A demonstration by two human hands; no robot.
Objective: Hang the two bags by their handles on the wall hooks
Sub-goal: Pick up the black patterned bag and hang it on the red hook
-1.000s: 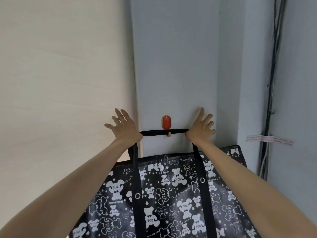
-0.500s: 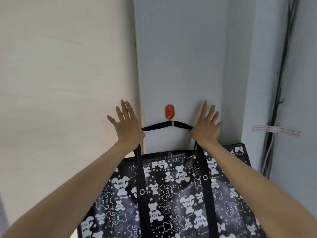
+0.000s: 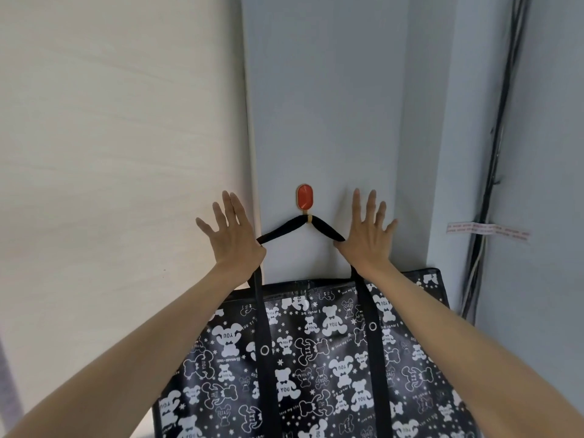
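Head view, with the red wall hook [image 3: 305,200] as my landmark: left of it, my left hand [image 3: 232,237] is splayed, gripping nothing — the black handle [image 3: 295,228] passes beneath it. It drapes over the hook's peg, carrying the bear-print bag [image 3: 316,358] below. Right of it, my right hand [image 3: 368,238] is equally spread, letting the weight settle.

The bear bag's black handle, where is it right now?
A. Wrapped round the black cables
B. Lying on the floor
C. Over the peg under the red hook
C: the black handle drapes over the peg of the red hook, sagging on both sides toward the open hands.
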